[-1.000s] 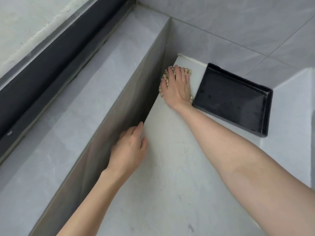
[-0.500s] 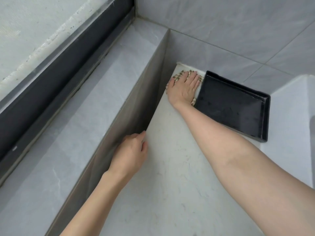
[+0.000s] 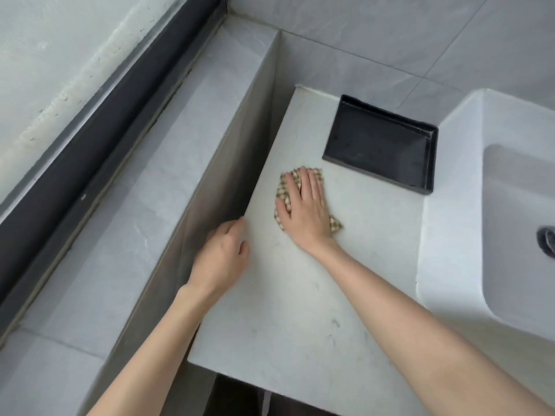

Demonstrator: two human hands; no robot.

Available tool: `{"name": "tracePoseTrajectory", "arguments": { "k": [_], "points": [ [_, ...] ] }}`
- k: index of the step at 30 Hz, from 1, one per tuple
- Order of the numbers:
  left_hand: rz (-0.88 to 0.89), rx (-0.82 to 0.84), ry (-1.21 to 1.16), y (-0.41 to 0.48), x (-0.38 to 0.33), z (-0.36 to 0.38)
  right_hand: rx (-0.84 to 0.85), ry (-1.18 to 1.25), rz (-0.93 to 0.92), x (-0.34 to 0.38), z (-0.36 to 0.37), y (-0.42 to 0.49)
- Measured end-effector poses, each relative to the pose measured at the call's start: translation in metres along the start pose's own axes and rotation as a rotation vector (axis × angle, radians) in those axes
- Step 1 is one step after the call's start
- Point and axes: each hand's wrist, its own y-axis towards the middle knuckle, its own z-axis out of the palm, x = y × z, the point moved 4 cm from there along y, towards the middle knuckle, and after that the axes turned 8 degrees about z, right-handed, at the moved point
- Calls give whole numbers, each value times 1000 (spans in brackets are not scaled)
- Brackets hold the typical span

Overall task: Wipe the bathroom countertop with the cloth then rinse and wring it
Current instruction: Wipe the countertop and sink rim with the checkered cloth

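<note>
From the head view, the right hand [image 3: 304,211] lies flat, fingers straight and together, pressing a beige checked cloth [image 3: 284,192] onto the pale stone countertop [image 3: 285,310], just near of a black rectangular plastic tray [image 3: 381,142]. The left hand [image 3: 220,256] rests on the counter's left edge, fingers loosely bent, holding nothing. A white ceramic sink [image 3: 450,205] sits right; a grey tiled ledge [image 3: 144,205] runs left.
</note>
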Motion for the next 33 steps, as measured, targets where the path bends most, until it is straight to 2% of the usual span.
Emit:
{"name": "tracePoseTrajectory", "arguments": {
  "k": [2,7,10,13,16,18,23,25,30,33],
  "points": [
    [-5,46,20,-10,0,6,24,-18,0,-28,-3,-23],
    [7,111,26,-18,2,14,-36,-6,298,-123,-25,-59],
    [32,119,20,-16,4,14,-53,10,416,-158,-32,-73],
    [42,134,25,-19,6,12,-68,-2,512,-166,-30,-89],
    [52,107,16,-28,7,8,-85,28,572,-141,-20,-108],
    [44,87,-18,-36,10,6,-84,1,507,-100,-15,-118],
    [13,142,-115,-51,16,6,14,41,114,27,6,-143],
    [39,164,-111,-53,17,7,65,24,5,52,15,-156],
    [54,159,-56,-57,6,7,145,8,-273,27,12,-180],
    [118,125,2,-58,-10,9,91,23,-143,-32,1,-204]
  ]
}}
